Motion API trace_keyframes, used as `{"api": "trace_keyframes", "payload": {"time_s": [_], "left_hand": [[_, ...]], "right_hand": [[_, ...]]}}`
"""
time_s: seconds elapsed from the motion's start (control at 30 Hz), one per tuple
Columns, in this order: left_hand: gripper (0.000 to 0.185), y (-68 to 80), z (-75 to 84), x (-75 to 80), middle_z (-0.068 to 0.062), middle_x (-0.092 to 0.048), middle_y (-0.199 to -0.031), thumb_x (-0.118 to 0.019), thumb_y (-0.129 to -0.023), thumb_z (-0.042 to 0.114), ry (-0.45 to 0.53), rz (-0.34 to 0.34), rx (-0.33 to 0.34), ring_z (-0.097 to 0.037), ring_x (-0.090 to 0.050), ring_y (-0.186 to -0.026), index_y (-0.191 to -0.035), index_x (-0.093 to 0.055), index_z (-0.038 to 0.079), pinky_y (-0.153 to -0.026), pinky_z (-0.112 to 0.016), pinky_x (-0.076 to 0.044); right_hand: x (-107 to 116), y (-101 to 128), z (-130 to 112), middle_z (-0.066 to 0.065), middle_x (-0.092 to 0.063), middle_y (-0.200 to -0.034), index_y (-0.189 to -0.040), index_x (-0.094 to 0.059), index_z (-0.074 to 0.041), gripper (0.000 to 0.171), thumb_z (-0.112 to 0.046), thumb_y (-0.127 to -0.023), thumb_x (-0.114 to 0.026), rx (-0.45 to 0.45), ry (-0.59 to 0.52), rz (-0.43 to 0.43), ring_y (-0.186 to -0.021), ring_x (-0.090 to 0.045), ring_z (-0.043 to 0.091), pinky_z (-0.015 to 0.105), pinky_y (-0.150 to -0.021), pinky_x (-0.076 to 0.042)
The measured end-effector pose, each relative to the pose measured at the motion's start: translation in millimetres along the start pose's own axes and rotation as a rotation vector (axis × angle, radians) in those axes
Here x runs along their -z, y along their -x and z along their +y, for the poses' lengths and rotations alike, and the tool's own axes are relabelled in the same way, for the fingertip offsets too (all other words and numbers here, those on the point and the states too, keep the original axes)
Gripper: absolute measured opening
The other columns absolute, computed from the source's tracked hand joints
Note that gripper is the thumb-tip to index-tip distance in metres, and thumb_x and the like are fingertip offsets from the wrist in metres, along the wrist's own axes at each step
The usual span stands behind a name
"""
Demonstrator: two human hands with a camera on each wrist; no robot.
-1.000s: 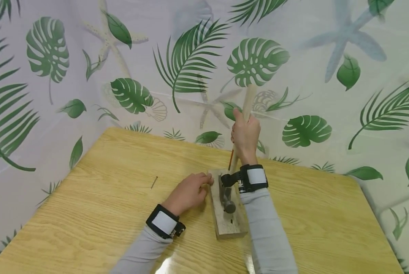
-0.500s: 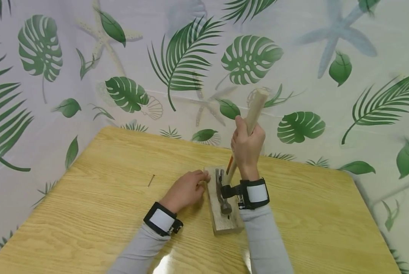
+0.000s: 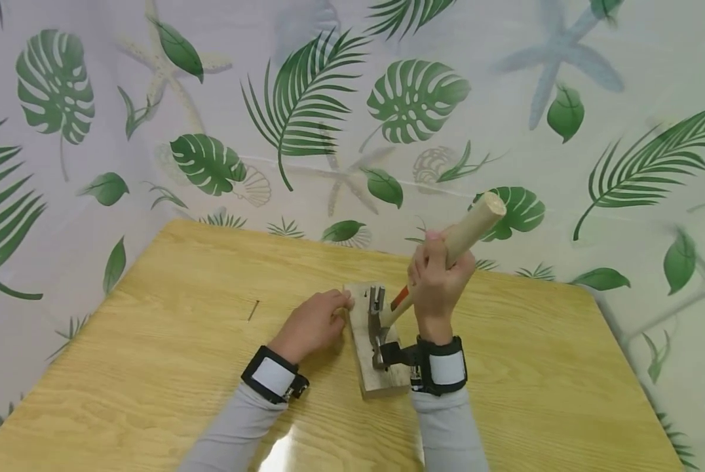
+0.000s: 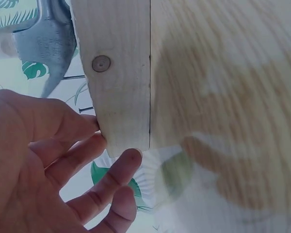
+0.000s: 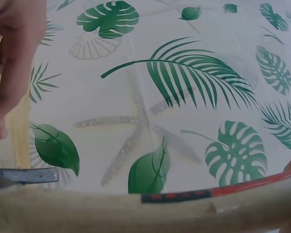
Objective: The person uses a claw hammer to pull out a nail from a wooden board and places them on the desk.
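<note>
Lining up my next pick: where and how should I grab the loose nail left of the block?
Come from above and pinch the loose nail mid-shaft, across its two long sides: it is thin and straight and lies flat on the table, so probably little can get underneath. The left hand is nearer, though it touches the wooden block.

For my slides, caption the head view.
Right hand grips a hammer over a block, left hand touching the block's far end, nail lying on the table.

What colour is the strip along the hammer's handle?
The strip is red, with a black section at one end; the right wrist view shows it best.
</note>
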State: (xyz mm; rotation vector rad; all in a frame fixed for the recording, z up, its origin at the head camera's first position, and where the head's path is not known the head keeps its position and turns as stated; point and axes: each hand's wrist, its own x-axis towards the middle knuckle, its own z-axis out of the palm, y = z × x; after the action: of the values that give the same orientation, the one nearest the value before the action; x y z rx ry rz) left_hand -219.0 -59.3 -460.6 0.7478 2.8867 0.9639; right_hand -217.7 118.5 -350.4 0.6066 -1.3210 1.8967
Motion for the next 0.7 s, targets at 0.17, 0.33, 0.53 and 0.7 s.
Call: {"api": "trace_keyframes", "payload": {"time_s": [0.17, 0.33, 0.53, 0.7], "left_hand": [[0.031, -0.2, 1.4, 1.3, -0.007, -0.063, -0.14, -0.062, -0.095, 0.004, -0.021, -0.001, -0.014, -0.032, -0.059, -0.128, -0.125, -0.07, 0.009, -0.106, -0.045, -0.049], [0.031, -1.5, -1.3, 1.0, -0.006, -0.065, -0.137, -0.062, -0.095, 0.004, -0.027, 0.019, -0.008, -0.031, -0.06, -0.127, -0.125, -0.069, 0.01, -0.106, -0.044, -0.049], [0.032, 0.8, -3.3, -5.0, -0.005, -0.066, -0.133, -0.06, -0.098, 0.007, -0.019, -0.003, 0.005, -0.031, -0.06, -0.126, -0.13, -0.068, 0.011, -0.105, -0.044, -0.049], [0.03, -0.6, 3.1, -3.2, -0.007, -0.066, -0.134, -0.063, -0.096, 0.009, -0.055, 0.045, -0.024, -0.031, -0.06, -0.116, -0.125, -0.07, 0.011, -0.098, -0.043, -0.052]], "right_hand": [[7.7, 6.0, -16.0, -0.001, -0.032, -0.044, -0.07, -0.041, -0.003, 0.023, -0.001, -0.092, -0.047, 0.089, -0.072, 0.06, -0.032, -0.026, 0.008, 0.024, -0.031, -0.022], [6.6, 9.4, -28.7, 0.0, -0.03, -0.043, -0.064, -0.031, -0.001, 0.028, 0.0, -0.088, -0.045, 0.092, -0.105, 0.056, -0.033, -0.025, 0.009, 0.024, -0.031, -0.022], [4.8, 10.0, -49.4, 0.0, -0.028, -0.044, -0.064, -0.029, -0.002, 0.029, 0.005, -0.089, -0.041, 0.079, -0.157, -0.039, -0.033, -0.024, 0.008, 0.021, -0.031, -0.02], [5.4, 5.3, -70.8, 0.0, -0.026, -0.044, -0.063, -0.026, -0.001, 0.03, 0.008, -0.089, -0.038, 0.127, -0.206, -0.072, -0.033, -0.024, 0.008, 0.019, -0.031, -0.021]]}}
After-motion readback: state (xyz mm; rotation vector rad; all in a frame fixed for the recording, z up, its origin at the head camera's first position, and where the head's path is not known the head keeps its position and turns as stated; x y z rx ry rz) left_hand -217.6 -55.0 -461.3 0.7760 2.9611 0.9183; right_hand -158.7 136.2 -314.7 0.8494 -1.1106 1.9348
